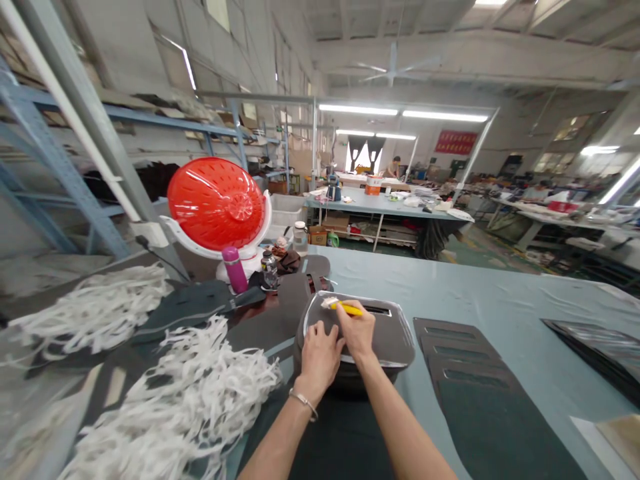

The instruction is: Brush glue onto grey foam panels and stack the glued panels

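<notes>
A dark grey cut panel [390, 333] with a slot and a glossy wet-looking edge lies on top of a stack in front of me. My right hand [357, 330] is closed around a yellow-handled brush [343, 307], whose pale bristles touch the panel's upper left edge. My left hand [317, 353] rests on the panel beside it, fingers curled down and pressing it flat, with a bracelet on the wrist.
Piles of white strips [185, 400] lie at left. A red fan [217, 203], a pink bottle [234, 268] and small jars stand behind. More dark slotted panels [470, 380] are laid out at right on the blue-grey table [500, 300]. Other workbenches and people are far back.
</notes>
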Demonstrator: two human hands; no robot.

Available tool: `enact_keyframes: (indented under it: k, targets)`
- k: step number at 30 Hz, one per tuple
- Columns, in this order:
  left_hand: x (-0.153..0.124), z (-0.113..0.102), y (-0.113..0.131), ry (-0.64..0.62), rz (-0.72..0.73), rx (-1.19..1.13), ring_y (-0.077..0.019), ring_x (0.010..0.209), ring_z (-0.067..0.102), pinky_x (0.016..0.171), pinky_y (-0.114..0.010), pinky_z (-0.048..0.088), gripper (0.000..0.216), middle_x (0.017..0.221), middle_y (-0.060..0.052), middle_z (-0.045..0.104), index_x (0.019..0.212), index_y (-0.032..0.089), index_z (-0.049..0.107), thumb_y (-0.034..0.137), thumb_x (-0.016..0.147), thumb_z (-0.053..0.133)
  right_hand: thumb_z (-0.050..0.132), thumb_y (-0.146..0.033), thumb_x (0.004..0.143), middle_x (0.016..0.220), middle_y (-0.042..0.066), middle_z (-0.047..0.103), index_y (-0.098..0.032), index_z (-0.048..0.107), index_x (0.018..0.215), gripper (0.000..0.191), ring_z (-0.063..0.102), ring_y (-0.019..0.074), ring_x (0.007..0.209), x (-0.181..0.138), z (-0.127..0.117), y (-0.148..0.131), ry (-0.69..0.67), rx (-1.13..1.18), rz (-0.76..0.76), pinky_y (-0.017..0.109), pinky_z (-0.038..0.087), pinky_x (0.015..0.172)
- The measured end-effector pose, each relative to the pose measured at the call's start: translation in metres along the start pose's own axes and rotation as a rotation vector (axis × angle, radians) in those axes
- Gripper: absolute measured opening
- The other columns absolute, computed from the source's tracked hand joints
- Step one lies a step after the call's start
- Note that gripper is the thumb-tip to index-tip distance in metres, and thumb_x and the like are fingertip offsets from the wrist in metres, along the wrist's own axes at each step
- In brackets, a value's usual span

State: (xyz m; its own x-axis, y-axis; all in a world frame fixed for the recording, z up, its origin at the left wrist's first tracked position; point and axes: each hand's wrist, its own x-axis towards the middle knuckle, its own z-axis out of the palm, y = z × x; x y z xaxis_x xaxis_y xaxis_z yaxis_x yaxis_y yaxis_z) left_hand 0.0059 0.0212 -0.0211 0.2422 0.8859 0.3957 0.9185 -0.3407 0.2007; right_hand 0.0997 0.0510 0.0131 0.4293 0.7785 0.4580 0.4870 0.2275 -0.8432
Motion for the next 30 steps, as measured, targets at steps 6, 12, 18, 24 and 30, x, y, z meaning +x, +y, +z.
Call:
enact_keyframes:
  k: [6, 12, 18, 24, 30]
  targets:
    - [-0.001, 0.001, -0.004, 0.024, 0.002, -0.019, -0.0221, 0.095, 0.045, 0.084, -0.036, 0.039, 0.028, 0.099, -0.007, 0.046, 0.109, 0.024, 0.057, 0.036, 0.088, 0.043, 0.051, -0.043, 0.074, 0.065, 0.001, 0.066, -0.021, 0.066, 0.072, 0.027, 0.058, 0.0167, 0.059, 0.009, -0.058, 0.048, 0.2, -0.279, 0.116, 0.025, 0.041, 0.061]
    - [0.0, 0.003, -0.001, 0.022, 0.012, -0.008, -0.0231, 0.095, 0.044, 0.084, -0.037, 0.039, 0.031, 0.099, -0.008, 0.046, 0.11, 0.025, 0.058, 0.038, 0.087, 0.043, 0.045, -0.043, 0.077, 0.068, 0.003, 0.066, -0.02, 0.065, 0.074, 0.03, 0.057, 0.0163, 0.06, 0.021, -0.062, 0.039, 0.318, -0.314, 0.027, 0.024, 0.04, 0.061]
    - [-0.001, 0.008, -0.006, 0.018, 0.028, 0.005, -0.0215, 0.095, 0.045, 0.083, -0.034, 0.04, 0.032, 0.101, -0.008, 0.047, 0.115, 0.026, 0.056, 0.034, 0.09, 0.038, 0.047, -0.041, 0.075, 0.064, 0.0, 0.066, -0.023, 0.067, 0.075, 0.027, 0.059, 0.0151, 0.059, 0.037, 0.0, 0.036, -0.013, -0.217, -0.027, 0.023, 0.041, 0.062]
    - [0.006, 0.001, 0.005, -0.038, -0.013, 0.041, -0.0219, 0.091, 0.046, 0.08, -0.035, 0.038, 0.029, 0.096, -0.008, 0.048, 0.103, 0.023, 0.06, 0.034, 0.089, 0.037, 0.049, -0.041, 0.074, 0.067, 0.003, 0.065, -0.019, 0.065, 0.072, 0.027, 0.058, 0.0169, 0.062, 0.027, -0.133, 0.081, 0.366, -0.332, 0.129, 0.025, 0.042, 0.064]
    - [0.015, 0.002, 0.05, -0.108, 0.013, -0.082, -0.0199, 0.089, 0.049, 0.079, -0.032, 0.038, 0.028, 0.097, -0.009, 0.051, 0.099, 0.02, 0.058, 0.016, 0.087, 0.033, 0.055, -0.041, 0.077, 0.064, -0.001, 0.06, -0.019, 0.063, 0.079, 0.024, 0.054, 0.0135, 0.057, -0.05, -0.194, 0.066, 0.087, -0.112, 0.09, 0.023, 0.042, 0.058]
